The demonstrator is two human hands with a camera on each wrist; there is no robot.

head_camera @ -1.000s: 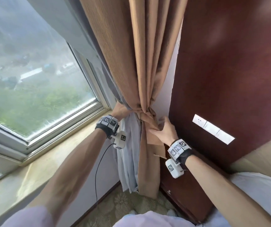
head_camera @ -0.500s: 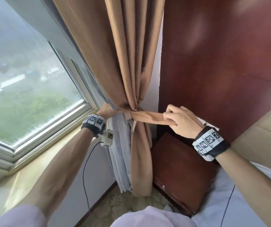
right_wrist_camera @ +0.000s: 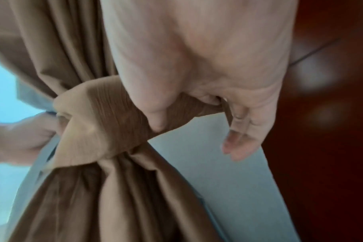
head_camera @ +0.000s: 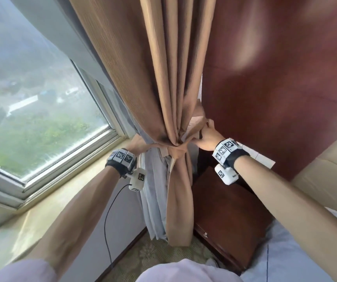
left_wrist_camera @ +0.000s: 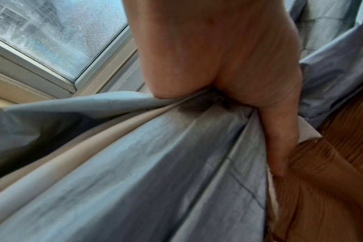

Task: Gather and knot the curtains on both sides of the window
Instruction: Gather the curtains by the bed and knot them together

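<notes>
The tan curtain (head_camera: 169,78) with its grey lining (head_camera: 153,180) hangs in the corner beside the window, bunched at sill height. My left hand (head_camera: 139,144) grips the bunch from the window side; the left wrist view shows the left hand (left_wrist_camera: 228,91) with fingers curled round lining (left_wrist_camera: 135,155) and tan cloth (left_wrist_camera: 321,188). A tan tie band (right_wrist_camera: 106,111) wraps the bunch. My right hand (head_camera: 206,135) pinches the band's end (head_camera: 198,123) at the wall side. Up close, the right hand (right_wrist_camera: 195,114) has its thumb over the band.
The window (head_camera: 41,119) and stone sill (head_camera: 41,204) lie to the left. A dark red wood panel (head_camera: 275,78) with white switches (head_camera: 262,158) stands on the right, a wooden nightstand (head_camera: 228,210) below it. White bedding (head_camera: 289,255) sits at the lower right.
My right hand drew the band out to the right, then brought it back up against the curtain near the wall. My left hand has kept its grip on the bunch.
</notes>
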